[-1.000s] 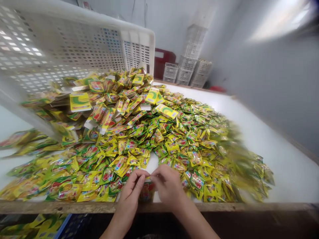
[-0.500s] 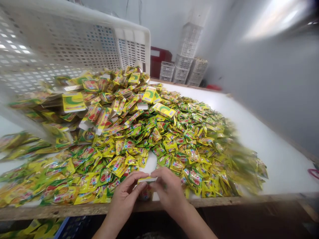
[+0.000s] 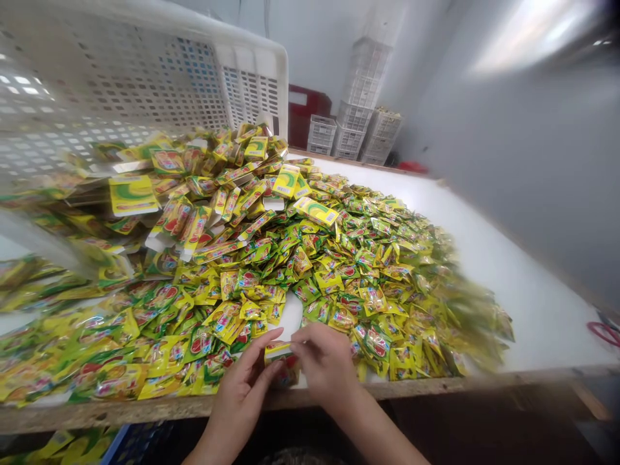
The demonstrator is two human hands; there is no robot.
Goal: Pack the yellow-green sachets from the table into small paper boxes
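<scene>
A small yellow carton (image 3: 277, 349) is held between my two hands at the front edge of the table. My left hand (image 3: 245, 382) grips its left side, thumb in front and fingers behind. The fingers of my right hand (image 3: 328, 367) are bent and pinched at the right end of its top; the palm hides part of the carton. Around both hands lie glossy yellow and green sachets (image 3: 225, 321) with fruit pictures, heaped across the white table (image 3: 292, 314).
At left, a big white perforated crate (image 3: 252, 84) lies tipped, with flattened-looking and open-ended yellow cartons (image 3: 133, 195) spilling out. Stacked crates (image 3: 353, 123) stand by the back wall. Red-handled scissors (image 3: 603, 332) rest at far right. Below the table edge is a blue basket (image 3: 116, 445).
The carton's top, pale before, now shows more yellow. My right fingers have shifted slightly along it. The whole view has moved a little.
</scene>
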